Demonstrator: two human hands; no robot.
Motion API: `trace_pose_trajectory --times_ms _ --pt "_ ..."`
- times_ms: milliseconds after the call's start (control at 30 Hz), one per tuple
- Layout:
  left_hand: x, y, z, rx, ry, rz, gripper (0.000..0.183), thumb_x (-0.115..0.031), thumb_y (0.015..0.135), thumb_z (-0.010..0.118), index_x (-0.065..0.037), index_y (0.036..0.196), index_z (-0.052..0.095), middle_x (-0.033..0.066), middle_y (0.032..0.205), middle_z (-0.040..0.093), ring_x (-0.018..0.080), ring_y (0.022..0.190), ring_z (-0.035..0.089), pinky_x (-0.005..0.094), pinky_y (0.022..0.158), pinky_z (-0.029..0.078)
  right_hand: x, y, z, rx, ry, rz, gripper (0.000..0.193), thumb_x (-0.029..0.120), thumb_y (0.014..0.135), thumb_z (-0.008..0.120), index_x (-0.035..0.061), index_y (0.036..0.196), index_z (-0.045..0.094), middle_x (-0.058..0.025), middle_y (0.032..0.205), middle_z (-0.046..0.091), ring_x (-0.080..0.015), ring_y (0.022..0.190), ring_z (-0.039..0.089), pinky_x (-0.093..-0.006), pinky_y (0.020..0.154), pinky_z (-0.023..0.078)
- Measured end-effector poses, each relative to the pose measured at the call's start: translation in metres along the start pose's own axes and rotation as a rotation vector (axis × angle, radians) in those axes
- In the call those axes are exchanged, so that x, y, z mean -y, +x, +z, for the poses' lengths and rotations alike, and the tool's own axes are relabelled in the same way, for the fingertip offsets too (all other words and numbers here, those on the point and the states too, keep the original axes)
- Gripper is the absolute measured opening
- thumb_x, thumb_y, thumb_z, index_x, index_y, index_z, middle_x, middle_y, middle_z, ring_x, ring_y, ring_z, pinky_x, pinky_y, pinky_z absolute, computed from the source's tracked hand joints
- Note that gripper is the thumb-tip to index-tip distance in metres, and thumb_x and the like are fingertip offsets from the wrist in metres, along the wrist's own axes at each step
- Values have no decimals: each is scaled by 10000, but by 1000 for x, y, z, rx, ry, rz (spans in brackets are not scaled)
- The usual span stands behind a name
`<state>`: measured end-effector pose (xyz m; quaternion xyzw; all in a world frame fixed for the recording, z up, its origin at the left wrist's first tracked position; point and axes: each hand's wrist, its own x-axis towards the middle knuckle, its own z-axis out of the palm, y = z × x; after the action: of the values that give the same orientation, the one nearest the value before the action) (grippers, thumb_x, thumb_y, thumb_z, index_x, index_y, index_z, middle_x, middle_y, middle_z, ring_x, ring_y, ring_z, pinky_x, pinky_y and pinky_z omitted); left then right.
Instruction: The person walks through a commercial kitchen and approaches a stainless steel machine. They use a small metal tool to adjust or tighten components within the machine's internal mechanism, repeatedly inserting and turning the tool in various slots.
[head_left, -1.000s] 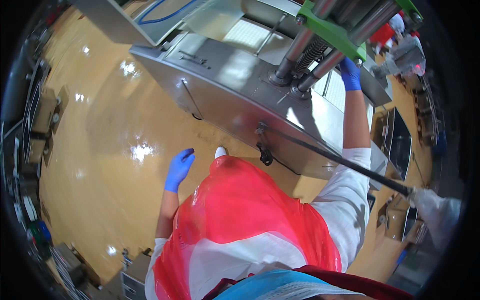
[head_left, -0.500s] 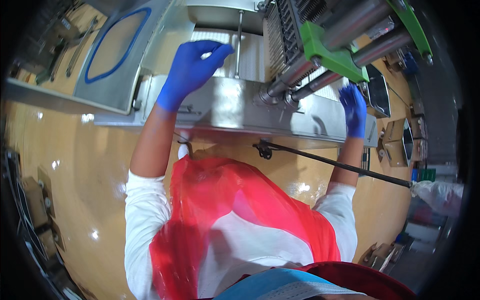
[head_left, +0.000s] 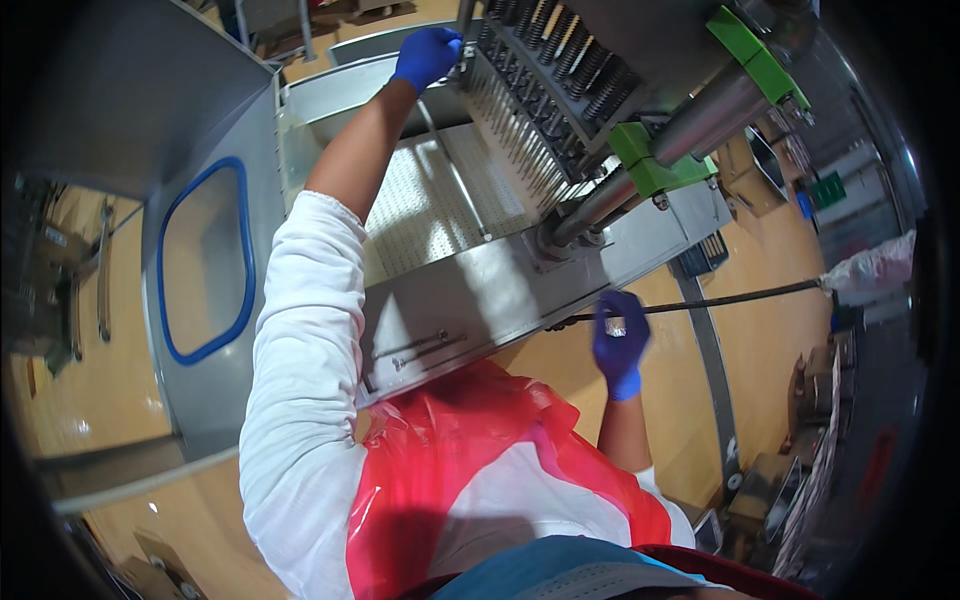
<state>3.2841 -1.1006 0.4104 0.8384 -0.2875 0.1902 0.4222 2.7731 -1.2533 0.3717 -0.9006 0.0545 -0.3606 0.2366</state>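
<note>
In front of me is a stainless steel machine with a row block of thin needles and black springs. My left hand, in a blue glove, reaches over to its far side beside the needle block. Its fingers are closed against the metal there; what they hold, if anything, is hidden. Below it a metal rod crosses the white perforated bed. My right hand, also gloved in blue, hangs off the machine's near edge, its fingers curled round to the thumb with a gap showing through.
Thick steel columns with green clamps rise at the right. A grey panel with a blue-rimmed opening stands at the left. Behind my right hand, a black bar runs toward a plastic-wrapped end. Boxes sit on the tan floor.
My left hand has moved from above the bed to the machine's far side. My right hand has come off the machine's right part, back toward me, and curled. The view has turned.
</note>
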Motion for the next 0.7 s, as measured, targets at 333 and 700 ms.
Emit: trace_pose_trajectory --times_ms 333,700 --pt "4 105 68 -36 17 33 330 -404 854 672 -109 964 772 180 968 720 383 920 682 453 854 533 12 227 243 417 1265 931 485 430 1004 547 53 1308 573 -94 1167 646 -219 1089 627 -316 917 501" --pt "11 91 54 -85 -91 -30 307 -391 851 691 -87 863 732 147 866 713 357 876 673 455 828 514 -18 378 405 -6 2302 730 413 352 1036 355 78 1286 537 -95 1207 587 -221 1174 543 -395 1037 416"
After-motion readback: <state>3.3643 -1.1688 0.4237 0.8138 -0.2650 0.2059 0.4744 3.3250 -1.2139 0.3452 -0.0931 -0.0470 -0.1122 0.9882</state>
